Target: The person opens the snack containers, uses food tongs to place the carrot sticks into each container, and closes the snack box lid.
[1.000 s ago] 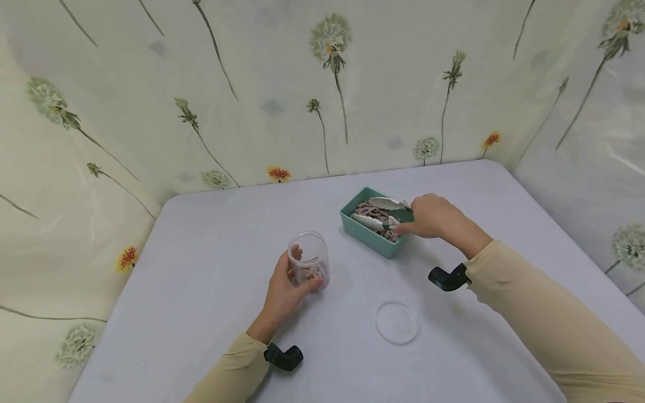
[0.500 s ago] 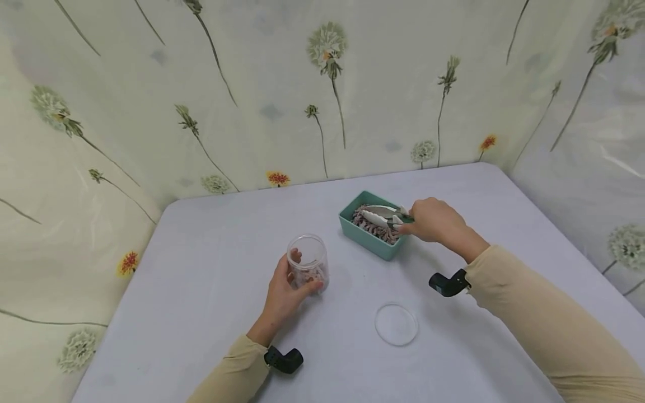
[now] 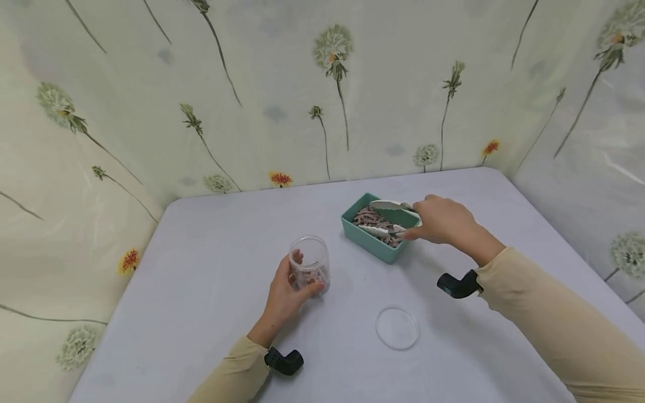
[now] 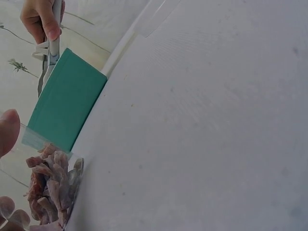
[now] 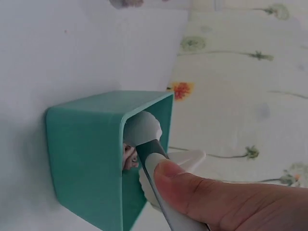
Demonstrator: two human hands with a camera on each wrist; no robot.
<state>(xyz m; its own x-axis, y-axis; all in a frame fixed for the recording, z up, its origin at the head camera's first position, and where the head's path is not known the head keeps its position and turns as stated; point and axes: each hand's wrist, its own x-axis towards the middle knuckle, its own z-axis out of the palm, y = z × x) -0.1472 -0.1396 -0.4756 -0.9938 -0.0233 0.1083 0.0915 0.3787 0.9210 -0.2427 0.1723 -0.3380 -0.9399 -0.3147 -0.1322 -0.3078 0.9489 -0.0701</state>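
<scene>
My left hand (image 3: 287, 294) grips a clear plastic jar (image 3: 309, 252), fingers round its far side and thumb at the front. Pinkish-brown strip-like pieces (image 4: 50, 185) lie in the bottom of the jar. My right hand (image 3: 445, 221) holds a pair of tongs (image 3: 390, 205) with white scalloped tips, over a teal rectangular box (image 3: 370, 245). The tips stand spread apart, one by the far rim and one low over the similar pieces (image 3: 370, 217) inside. In the right wrist view the thumb (image 5: 185, 192) presses on one arm of the tongs.
A clear round lid (image 3: 397, 328) lies on the white-covered table (image 3: 211, 268), in front of the box. Curtains (image 3: 272, 73) with a dandelion print hang behind the table and along its sides. Both wrists carry a black camera mount (image 3: 458, 284).
Half a second ago the tongs' tips were close together over the pieces; now they are spread wide again. The left hand and jar hold still. The head view has shifted slightly.
</scene>
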